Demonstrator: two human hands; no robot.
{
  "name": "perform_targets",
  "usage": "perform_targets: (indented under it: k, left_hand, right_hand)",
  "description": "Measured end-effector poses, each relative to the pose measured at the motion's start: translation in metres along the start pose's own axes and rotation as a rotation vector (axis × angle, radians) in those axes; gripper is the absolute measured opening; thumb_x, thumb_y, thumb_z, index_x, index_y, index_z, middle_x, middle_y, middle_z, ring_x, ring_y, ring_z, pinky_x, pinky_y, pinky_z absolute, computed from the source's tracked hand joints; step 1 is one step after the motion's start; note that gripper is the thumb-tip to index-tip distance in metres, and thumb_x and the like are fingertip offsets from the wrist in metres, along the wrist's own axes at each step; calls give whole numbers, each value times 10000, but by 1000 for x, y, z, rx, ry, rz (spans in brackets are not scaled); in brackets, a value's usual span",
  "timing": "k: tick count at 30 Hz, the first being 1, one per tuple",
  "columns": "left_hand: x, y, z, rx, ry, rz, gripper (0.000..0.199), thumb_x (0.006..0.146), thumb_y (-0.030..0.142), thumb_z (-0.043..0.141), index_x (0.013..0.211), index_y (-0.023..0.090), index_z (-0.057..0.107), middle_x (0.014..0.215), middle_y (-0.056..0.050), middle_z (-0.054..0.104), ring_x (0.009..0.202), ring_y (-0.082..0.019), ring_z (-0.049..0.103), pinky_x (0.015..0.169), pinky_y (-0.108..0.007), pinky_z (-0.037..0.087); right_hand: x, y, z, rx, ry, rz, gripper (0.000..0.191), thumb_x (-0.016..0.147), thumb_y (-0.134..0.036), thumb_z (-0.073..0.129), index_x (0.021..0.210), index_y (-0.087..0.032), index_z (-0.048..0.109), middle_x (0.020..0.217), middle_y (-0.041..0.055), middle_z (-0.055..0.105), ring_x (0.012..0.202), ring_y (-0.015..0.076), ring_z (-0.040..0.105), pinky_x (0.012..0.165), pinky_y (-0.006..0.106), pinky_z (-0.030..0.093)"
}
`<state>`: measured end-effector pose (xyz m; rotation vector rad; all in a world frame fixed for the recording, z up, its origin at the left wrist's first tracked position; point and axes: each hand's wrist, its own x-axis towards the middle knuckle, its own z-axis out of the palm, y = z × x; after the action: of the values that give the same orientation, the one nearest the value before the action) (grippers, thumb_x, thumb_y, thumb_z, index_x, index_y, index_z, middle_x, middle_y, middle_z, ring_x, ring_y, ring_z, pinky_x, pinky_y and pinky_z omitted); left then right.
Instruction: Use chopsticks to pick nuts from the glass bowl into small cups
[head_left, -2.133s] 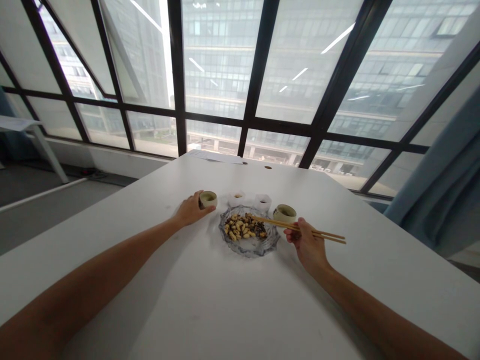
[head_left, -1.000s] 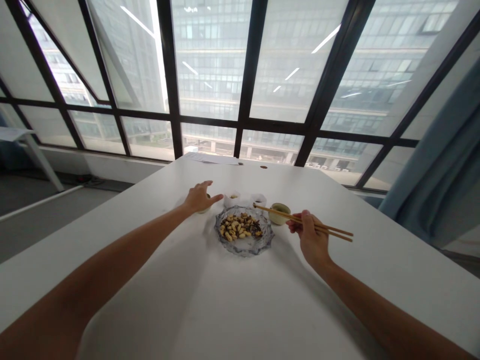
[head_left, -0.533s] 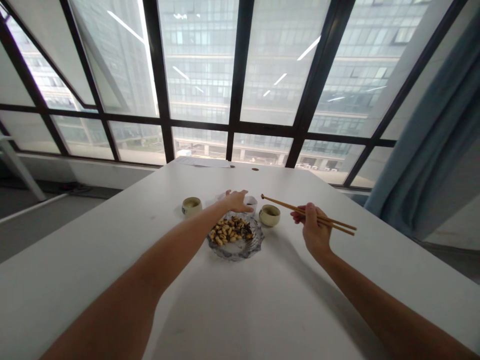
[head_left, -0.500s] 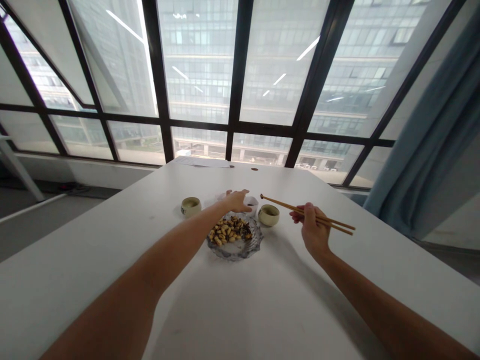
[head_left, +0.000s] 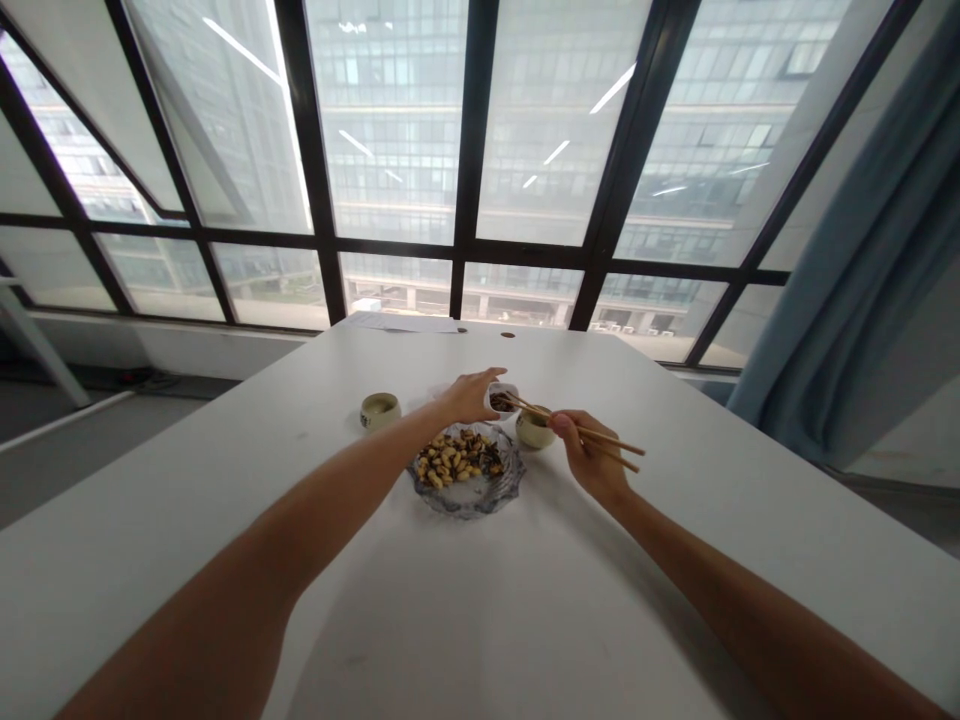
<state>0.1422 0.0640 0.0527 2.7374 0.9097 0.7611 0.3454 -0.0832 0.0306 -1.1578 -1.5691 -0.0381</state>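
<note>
My left hand (head_left: pixel 469 397) reaches past the glass plate and is closed around the side of a small white cup (head_left: pixel 513 410). Dark brown bits (head_left: pixel 501 402) lie in the cup, which seems tilted towards me. Between the fingers of my right hand (head_left: pixel 589 450) is a pair of wooden chopsticks (head_left: pixel 592 436), their tips at the cup's mouth. Whether the tips pinch anything is too small to tell. The scalloped glass plate (head_left: pixel 469 505) holds peanuts (head_left: pixel 450 462) and dark seeds (head_left: pixel 491 458). Beneath the chopsticks stands a pale green teacup (head_left: pixel 532 432), partly covered by them.
A second pale green teacup (head_left: pixel 379 410) stands left of my left forearm. Papers (head_left: pixel 405 322) and a small brown disc (head_left: pixel 508 335) lie at the far end of the white table (head_left: pixel 187 500). Windows rise behind; a blue curtain (head_left: pixel 832 300) hangs at right.
My right hand has moved left, bringing the chopstick tips, which held a small brown piece, to the white cup. My left hand has tipped the cup so its contents show more.
</note>
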Motion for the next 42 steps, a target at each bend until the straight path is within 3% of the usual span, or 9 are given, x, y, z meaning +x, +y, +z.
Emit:
perform_targets:
  k: [6, 10, 13, 17, 20, 23, 27, 32, 42]
  left_hand:
    - [3, -4, 3, 68, -84, -168, 894, 696, 388, 795, 1464, 187, 385, 1324, -140, 644, 1218, -326, 608, 1046, -434, 442]
    - [3, -7, -1, 93, -160, -250, 920, 711, 461, 788, 1476, 169, 368, 1371, -162, 617, 1269, -342, 574, 1069, -441, 409]
    - [-5, -12, -11, 120, -162, -232, 879, 736, 514, 755, 1462, 169, 400, 1380, -154, 614, 1281, -335, 567, 1109, -461, 360]
    - [-36, -26, -34, 176, -12, -195, 592, 883, 533, 573, 1354, 175, 547, 1374, -126, 623, 1283, -297, 566, 1146, -448, 316]
    - [-74, -44, -51, 228, 126, -191, 514, 908, 538, 529, 1261, 177, 623, 1342, -118, 643, 1283, -303, 557, 1146, -468, 316]
    - [-112, -63, -59, 256, 221, -250, 491, 886, 530, 565, 1228, 185, 638, 1328, -124, 647, 1269, -310, 559, 1123, -472, 354]
    - [-144, -76, -56, 251, 307, -351, 515, 860, 524, 602, 1256, 195, 601, 1362, -127, 612, 1297, -310, 525, 1117, -466, 380]
    - [-156, -80, -41, 142, 391, -456, 580, 865, 561, 578, 1313, 196, 528, 1358, -133, 589, 1262, -289, 543, 1093, -441, 425]
    - [-158, -83, -33, 12, 406, -523, 633, 869, 565, 574, 1349, 163, 482, 1331, -153, 613, 1191, -283, 607, 1038, -431, 473]
  right_hand:
    - [12, -22, -9, 221, 100, 140, 521, 910, -666, 513, 762, -190, 665, 607, 56, 690, 539, 180, 627, 524, 310, 515]
    - [18, -47, -20, 222, -110, 130, 598, 889, -726, 477, 658, -199, 639, 488, 32, 619, 437, 158, 576, 422, 271, 449]
    - [19, -64, -26, 71, -302, -23, 608, 937, -694, 403, 636, -211, 617, 501, 26, 612, 439, 146, 566, 424, 259, 419]
    - [18, -78, -27, -150, -411, -296, 588, 1008, -569, 330, 568, -228, 521, 497, 8, 539, 449, 126, 494, 475, 264, 387]
    - [17, -82, -24, -202, -435, -343, 557, 1021, -513, 328, 573, -231, 499, 497, 0, 522, 448, 125, 479, 475, 266, 367]
    - [16, -80, -22, -168, -454, -260, 544, 1010, -511, 375, 572, -227, 529, 489, 0, 555, 433, 123, 501, 456, 260, 368]
    - [16, -69, -18, -40, -372, 15, 543, 954, -618, 440, 648, -208, 623, 525, 34, 648, 470, 164, 610, 425, 256, 420]
    - [14, -60, -14, 53, -292, 223, 599, 889, -709, 482, 664, -181, 657, 507, 62, 661, 440, 184, 610, 384, 268, 438]
    - [16, -76, -21, -118, -427, -14, 573, 956, -618, 430, 590, -218, 616, 533, 24, 660, 498, 164, 625, 461, 264, 448]
